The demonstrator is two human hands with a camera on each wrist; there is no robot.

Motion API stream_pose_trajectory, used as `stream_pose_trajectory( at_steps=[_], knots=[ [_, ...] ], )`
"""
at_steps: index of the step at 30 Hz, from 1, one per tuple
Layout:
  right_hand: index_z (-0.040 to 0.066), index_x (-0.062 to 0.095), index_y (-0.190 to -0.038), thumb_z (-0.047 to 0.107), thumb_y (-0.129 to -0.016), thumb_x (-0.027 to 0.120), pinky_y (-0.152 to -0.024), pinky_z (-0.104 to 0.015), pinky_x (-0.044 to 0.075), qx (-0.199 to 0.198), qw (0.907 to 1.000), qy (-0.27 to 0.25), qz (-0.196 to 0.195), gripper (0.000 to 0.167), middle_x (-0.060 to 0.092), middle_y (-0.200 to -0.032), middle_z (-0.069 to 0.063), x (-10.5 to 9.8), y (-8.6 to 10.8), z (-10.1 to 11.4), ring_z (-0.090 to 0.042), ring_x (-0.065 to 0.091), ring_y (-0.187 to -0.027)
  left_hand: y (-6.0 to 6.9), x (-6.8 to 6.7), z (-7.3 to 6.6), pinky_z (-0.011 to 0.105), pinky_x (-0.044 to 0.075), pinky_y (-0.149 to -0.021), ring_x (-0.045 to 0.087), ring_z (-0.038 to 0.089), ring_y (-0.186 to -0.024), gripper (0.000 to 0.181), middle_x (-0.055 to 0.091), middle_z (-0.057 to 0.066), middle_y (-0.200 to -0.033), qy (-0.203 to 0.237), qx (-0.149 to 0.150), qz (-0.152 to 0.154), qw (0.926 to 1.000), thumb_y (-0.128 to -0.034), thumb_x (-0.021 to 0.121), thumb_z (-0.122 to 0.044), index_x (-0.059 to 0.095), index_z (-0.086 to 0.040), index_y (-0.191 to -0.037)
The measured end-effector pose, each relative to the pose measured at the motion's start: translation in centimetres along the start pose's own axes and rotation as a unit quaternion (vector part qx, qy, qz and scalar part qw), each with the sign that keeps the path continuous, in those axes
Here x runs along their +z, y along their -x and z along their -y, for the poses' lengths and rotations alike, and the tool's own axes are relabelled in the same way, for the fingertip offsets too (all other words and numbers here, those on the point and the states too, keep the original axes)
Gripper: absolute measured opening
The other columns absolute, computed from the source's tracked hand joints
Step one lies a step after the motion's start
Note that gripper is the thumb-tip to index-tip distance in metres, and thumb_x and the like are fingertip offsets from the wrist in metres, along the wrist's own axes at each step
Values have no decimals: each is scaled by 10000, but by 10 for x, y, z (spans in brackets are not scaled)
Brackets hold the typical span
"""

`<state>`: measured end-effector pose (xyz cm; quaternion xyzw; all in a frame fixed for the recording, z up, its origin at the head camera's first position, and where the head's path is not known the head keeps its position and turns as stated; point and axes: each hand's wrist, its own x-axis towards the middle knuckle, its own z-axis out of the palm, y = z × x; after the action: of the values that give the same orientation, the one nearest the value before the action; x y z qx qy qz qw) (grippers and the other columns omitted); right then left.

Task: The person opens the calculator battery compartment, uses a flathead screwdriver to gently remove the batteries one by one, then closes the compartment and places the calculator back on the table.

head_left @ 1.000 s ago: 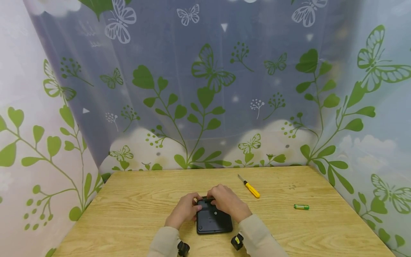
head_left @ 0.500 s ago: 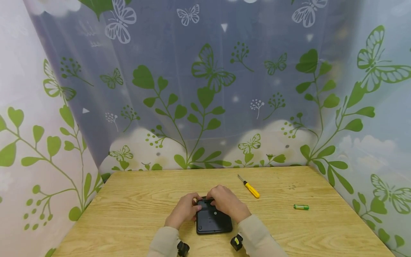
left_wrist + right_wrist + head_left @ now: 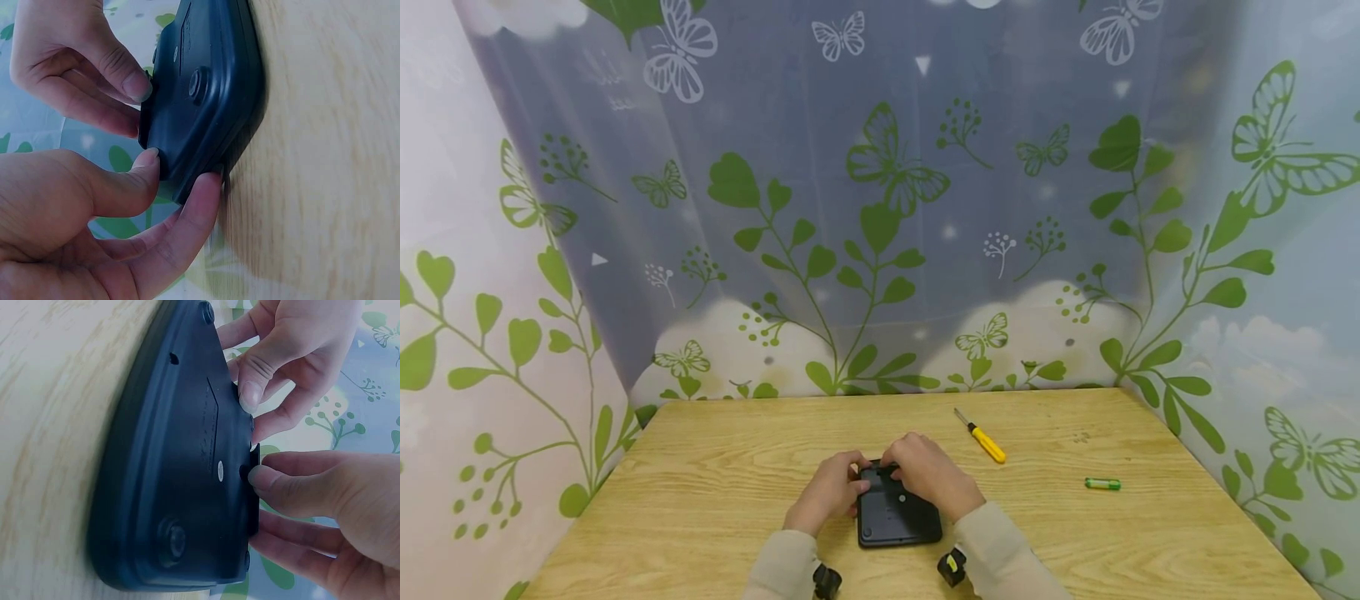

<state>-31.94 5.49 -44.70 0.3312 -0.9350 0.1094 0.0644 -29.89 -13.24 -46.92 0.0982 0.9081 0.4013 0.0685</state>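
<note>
A black calculator point(image 3: 901, 525) lies underside up on the table, showing rubber feet and a small round pale spot; its front is hidden. My left hand point(image 3: 827, 492) grips its far left corner, thumb on the back and fingers at the edge, as the left wrist view shows. At the far edge, my right hand point(image 3: 934, 477) pinches a thin black battery cover point(image 3: 254, 515) between thumb and fingers. In the right wrist view this cover stands up a little from the calculator's back point(image 3: 181, 444). Whether it is fully detached, I cannot tell.
A yellow-handled screwdriver point(image 3: 986, 442) lies beyond my right hand. Further right is a green battery point(image 3: 1102, 483), with several tiny metal bits point(image 3: 1080, 437), perhaps screws, behind it. A patterned curtain point(image 3: 880, 275) hangs along the table's back edge.
Very little differs. The right hand shifts very slightly at the calculator's far edge, while the left hand keeps its grip.
</note>
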Motion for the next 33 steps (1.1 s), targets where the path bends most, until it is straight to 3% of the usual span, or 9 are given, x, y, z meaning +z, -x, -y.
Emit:
stream_pose_trajectory(
  at_steps=[33],
  knots=[
    [106,821,-1076,45,-878,803,-762,-271,632,72,10000,-19,31,208,799,-1050,-49,3,-1,-1,-190,754,-948,1,0,1,314,570,-544,644,201,-631,209,645,135,-939,-18,135,-8,9999,-991,659,-25,650,-38,-1199]
  ],
)
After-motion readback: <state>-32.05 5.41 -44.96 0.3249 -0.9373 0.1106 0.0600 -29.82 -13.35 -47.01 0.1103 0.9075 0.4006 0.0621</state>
